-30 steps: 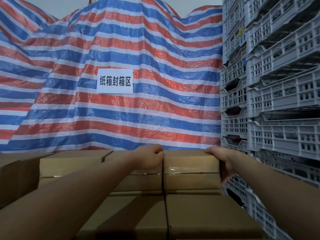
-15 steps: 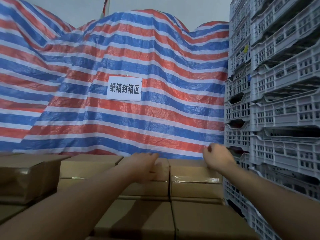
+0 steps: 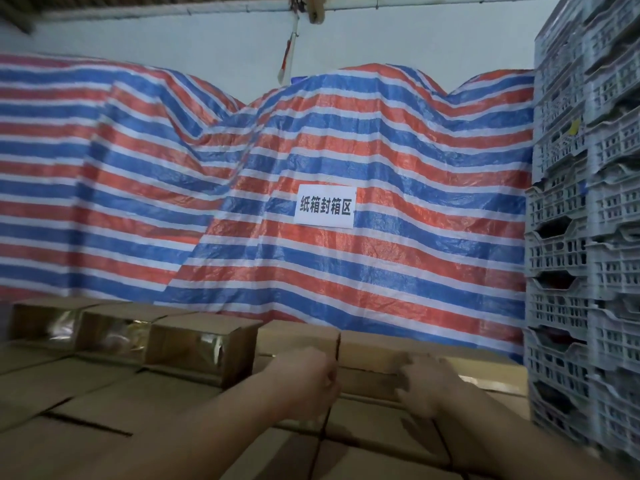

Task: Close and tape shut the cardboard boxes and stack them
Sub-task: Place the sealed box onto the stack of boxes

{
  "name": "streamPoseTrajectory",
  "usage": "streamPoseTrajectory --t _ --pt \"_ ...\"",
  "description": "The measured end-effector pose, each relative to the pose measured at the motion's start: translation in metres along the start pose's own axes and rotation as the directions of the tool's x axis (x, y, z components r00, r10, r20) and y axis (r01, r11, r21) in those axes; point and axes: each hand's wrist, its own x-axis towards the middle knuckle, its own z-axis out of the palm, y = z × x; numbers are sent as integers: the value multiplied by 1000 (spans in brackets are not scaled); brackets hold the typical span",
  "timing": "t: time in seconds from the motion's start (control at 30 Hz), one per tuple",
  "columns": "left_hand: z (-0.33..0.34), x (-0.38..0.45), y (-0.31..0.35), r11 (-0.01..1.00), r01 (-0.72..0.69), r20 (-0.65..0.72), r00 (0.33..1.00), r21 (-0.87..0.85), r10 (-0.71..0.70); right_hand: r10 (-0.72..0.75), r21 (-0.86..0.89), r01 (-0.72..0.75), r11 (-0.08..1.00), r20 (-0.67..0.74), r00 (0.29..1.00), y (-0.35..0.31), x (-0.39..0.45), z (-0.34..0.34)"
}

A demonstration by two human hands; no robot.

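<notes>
Our left hand (image 3: pixel 304 382) hangs loosely curled, holding nothing, before the top row of boxes; our right hand (image 3: pixel 424 386) is blurred, so we cannot tell its fingers, though it reaches the rightmost box (image 3: pixel 377 355). We count five taped cardboard boxes (image 3: pixel 204 344) in that row, atop a lower layer. Behind hang one striped tarp (image 3: pixel 398 150) and one sign (image 3: pixel 325 206); crates (image 3: pixel 585 237) stand right.

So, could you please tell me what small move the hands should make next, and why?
Probably draw both hands back. The left hand and right hand hover near the rightmost top-row box, which already sits level in the row beside its neighbour.
</notes>
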Motion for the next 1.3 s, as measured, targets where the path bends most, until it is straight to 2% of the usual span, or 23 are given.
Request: streamPoseTrajectory --t 0.07,0.13,0.27,0.37,0.47,0.6,0.67,0.77,0.87,0.97,1.0,1.17,1.3 --pt "-5 -20 -10 999 4 61 998 -38 -2 1 62 1 998 -28 1000 -11 -11 1" --pt "-10 -45 -24 997 18 53 998 -75 -14 -16 113 23 993 -59 998 -28 -22 -3" --pt "-14 -94 -51 986 42 -23 999 -161 -46 -14 229 47 972 -144 989 -72 -51 -22" --pt "-10 -130 -67 960 29 -161 984 -277 -76 -4 306 77 949 -231 973 -113 -78 -34" --pt "-7 -164 -80 918 63 -272 945 -391 -180 15 424 133 896 -327 945 -150 -111 -45" --pt "-11 -206 -98 863 203 -335 861 -464 -382 -47 474 250 844 -398 916 -191 -153 -59" --pt "-13 -227 -105 880 172 -377 855 -443 -357 -60 491 292 820 -434 899 -204 -176 -60" --pt "-8 -255 -106 937 81 -428 874 -340 -231 -39 461 283 841 -471 881 -217 -211 -45" --pt "7 -280 -96 967 44 -448 880 -250 -156 -34 477 259 840 -429 902 -227 -235 -18" --pt "23 -298 -87 997 -71 -450 892 -27 51 15 569 164 806 -296 955 -236 -249 3" --pt "26 -301 -87 996 -88 -425 903 -27 68 40 602 135 787 -269 962 -238 -250 6" --pt "35 -301 -93 974 -13 -434 896 -227 -89 90 693 50 720 -165 982 -240 -251 9" --pt "35 -304 -94 973 -25 -479 873 -227 -90 121 711 24 702 -153 981 -237 -248 8"
